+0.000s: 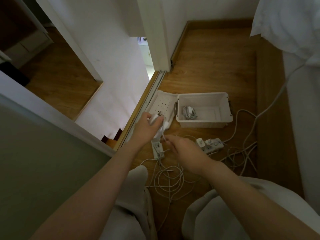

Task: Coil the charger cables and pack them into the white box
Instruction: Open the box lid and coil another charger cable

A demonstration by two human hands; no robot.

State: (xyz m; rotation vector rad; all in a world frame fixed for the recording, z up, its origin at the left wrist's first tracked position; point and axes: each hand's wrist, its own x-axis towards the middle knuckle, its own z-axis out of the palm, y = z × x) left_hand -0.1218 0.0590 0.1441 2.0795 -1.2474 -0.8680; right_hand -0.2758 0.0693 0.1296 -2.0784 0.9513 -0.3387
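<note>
One coiled charger [189,112] lies in the white box [223,108]; my left grip [149,122] clamps a second charger [154,119], right grip [181,147] pinches its cable [163,134] (other cables [170,181] lie uncoiled).

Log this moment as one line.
left hand: grips charger | right hand: pinches its cable | white box: open, one coiled charger inside | floor: loose cables

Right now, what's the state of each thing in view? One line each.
white box: open, lid off.
lid: on the floor, left of the box.
coiled charger: inside the box.
left hand: grips a charger.
right hand: fingers at that charger's cable; grip blurred.
loose cables: uncoiled, tangled on the floor.
power strips: on the floor, one with an adapter plugged in.
</note>
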